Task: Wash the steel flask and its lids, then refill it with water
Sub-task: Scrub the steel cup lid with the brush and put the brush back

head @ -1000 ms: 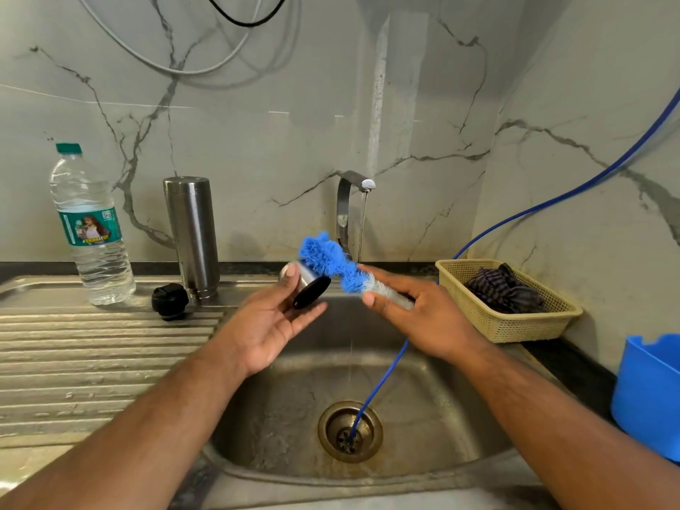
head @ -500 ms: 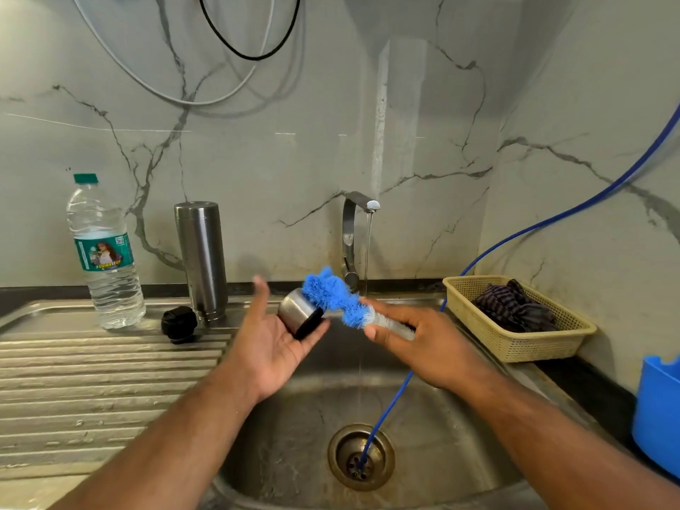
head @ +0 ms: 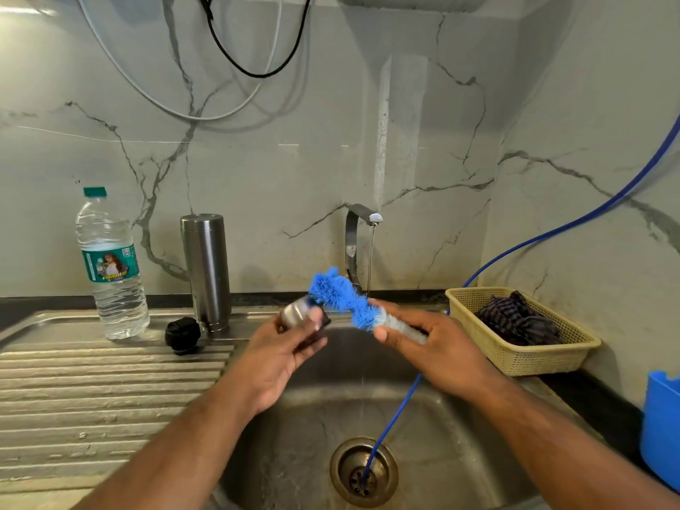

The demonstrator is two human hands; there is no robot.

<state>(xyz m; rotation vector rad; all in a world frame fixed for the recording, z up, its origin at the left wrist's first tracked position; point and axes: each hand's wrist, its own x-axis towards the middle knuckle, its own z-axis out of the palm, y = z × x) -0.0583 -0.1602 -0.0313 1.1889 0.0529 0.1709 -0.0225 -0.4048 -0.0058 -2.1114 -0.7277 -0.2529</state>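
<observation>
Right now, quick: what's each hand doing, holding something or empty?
Left hand: holding the steel lid.
Right hand: holding the blue brush by its handle.

This is a home kitchen, at its washing-up corner: a steel sink (head: 294,417) with a ribbed drainboard (head: 92,392) and a running tap (head: 355,244) is set into a dark counter (head: 588,395) against marble-patterned wall panels (head: 276,171). Household things stand about it: a plastic water bottle (head: 112,266) and a steel flask (head: 206,270) at the back of the drainboard, a plastic basket (head: 533,358) holding a checked cloth (head: 515,318), a blue tub (head: 662,428) at the right edge, and a blue hose (head: 552,230) running into the drain (head: 363,471).
</observation>
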